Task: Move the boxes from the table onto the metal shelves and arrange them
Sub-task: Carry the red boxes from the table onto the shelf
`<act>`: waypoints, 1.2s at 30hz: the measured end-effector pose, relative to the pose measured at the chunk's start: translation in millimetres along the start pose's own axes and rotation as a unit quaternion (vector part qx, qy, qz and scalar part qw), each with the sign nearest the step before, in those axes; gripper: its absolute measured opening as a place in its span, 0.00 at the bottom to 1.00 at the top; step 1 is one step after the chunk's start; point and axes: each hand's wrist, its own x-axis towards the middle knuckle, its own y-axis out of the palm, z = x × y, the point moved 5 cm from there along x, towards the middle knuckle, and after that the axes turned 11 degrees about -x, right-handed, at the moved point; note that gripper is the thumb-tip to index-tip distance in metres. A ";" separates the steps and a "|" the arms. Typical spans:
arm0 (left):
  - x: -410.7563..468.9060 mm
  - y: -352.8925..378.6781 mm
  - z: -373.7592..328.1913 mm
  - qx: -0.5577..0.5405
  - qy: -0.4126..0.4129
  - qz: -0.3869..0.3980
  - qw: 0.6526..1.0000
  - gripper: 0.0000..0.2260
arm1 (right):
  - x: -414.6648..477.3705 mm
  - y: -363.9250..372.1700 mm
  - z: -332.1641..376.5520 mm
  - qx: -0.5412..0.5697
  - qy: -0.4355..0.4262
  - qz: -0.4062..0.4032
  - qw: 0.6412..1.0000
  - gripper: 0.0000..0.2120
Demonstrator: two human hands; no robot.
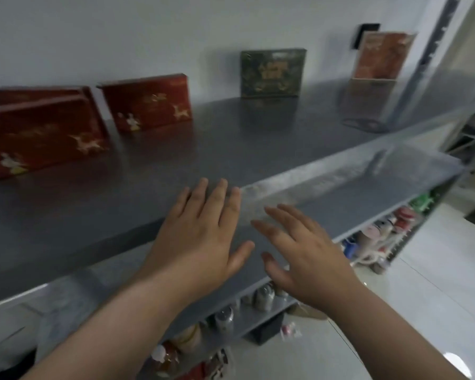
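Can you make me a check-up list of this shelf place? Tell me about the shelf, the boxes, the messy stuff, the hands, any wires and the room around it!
Surface: grey metal top shelf, with boxes standing along its back.
Job's things: red flat box with gold figures at far left, second red box behind it, third red box to their right, then dark green patterned box and orange-red box; all stand on edge.
Clutter: bottles and jars crowd the lower shelves.
Grippers: left hand and right hand are open, holding nothing, near the shelf's front edge.
Cables: nothing seen.
Surroundings: white wall, pale tiled floor.
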 end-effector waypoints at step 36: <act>-48.8 319.3 -545.9 -0.120 0.641 0.406 0.640 0.28 | -566.5 -32.8 -125.2 -0.018 0.735 0.274 0.620 0.18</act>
